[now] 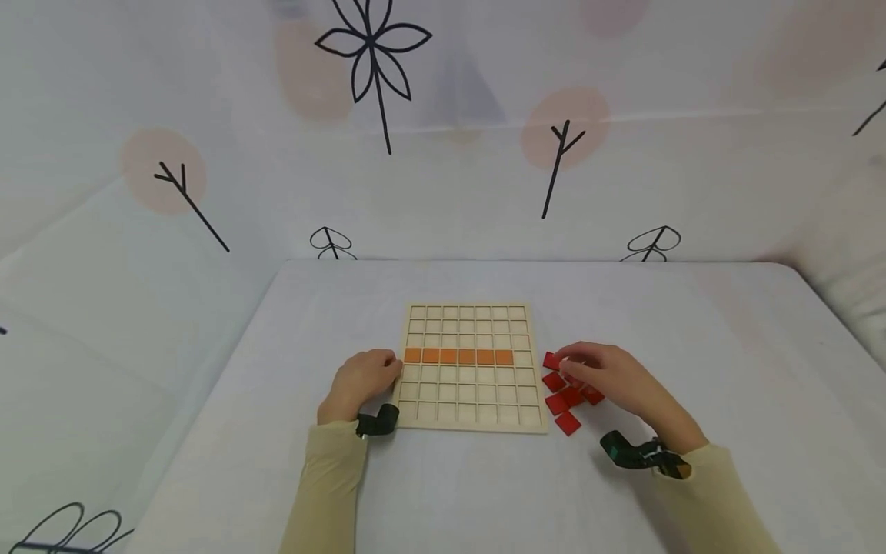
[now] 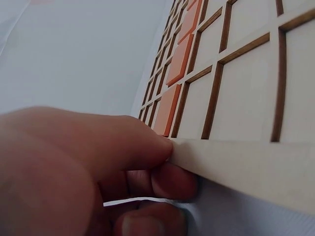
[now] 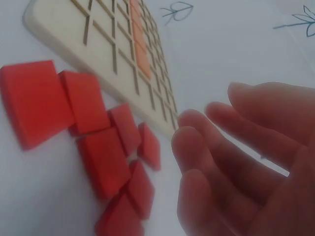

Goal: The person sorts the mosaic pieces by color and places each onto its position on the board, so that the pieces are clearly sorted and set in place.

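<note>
Centrally, on the white cloth-covered table [image 1: 484, 492], lies a square pale wooden grid board [image 1: 471, 365] with rows of shallow square cells. One row across its middle holds six flat orange square tiles [image 1: 458, 356], side by side from the board's left edge; the cell at the row's 3 o'clock end is bare.

The left hand [image 1: 360, 381] sits at the board's 9 o'clock side. From the left wrist view its curled fingers [image 2: 147, 142] press against the board's edge, one on the top rim and others tucked against the side wall, level with the orange row.

At the board's 3 o'clock side, just beside its edge, a loose cluster of flat red square tiles [image 1: 569, 394] lies on the cloth, some overlapping. The right hand [image 1: 609, 377] rests over this cluster, covering part of it. In the right wrist view its fingers [image 3: 216, 147] are relaxed and slightly spread, hanging above the red tiles [image 3: 98, 147]; none is seen gripped there. In the head view the fingertips reach the red tile at the cluster's 11 o'clock end, though I cannot tell whether they touch it.
</note>
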Tool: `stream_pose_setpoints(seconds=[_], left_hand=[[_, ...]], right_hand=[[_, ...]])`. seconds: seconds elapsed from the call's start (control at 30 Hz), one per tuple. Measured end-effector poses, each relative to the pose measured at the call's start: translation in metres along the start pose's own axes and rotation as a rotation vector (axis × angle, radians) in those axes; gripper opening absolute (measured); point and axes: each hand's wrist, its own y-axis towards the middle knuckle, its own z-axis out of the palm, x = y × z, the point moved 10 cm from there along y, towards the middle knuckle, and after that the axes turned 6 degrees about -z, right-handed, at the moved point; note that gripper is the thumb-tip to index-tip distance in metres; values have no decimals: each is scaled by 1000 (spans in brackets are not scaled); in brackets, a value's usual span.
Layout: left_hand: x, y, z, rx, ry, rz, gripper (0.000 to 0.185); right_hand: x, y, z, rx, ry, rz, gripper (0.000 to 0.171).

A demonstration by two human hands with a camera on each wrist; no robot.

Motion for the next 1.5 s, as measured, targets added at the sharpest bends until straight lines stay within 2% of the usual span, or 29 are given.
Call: stream_pose_setpoints(seconds=[0.5, 0.97, 1.5], left_hand=[[1, -1, -1, -16, 6, 8, 27], [6, -4, -2, -24, -17, -7, 27], [4, -2, 2, -33, -9, 3, 26]], right_hand=[[-25, -11, -1, -16, -10, 7, 40], [-44, -16, 5, 35, -21, 19, 33], [-42, -24, 5, 55, -109, -23, 33]])
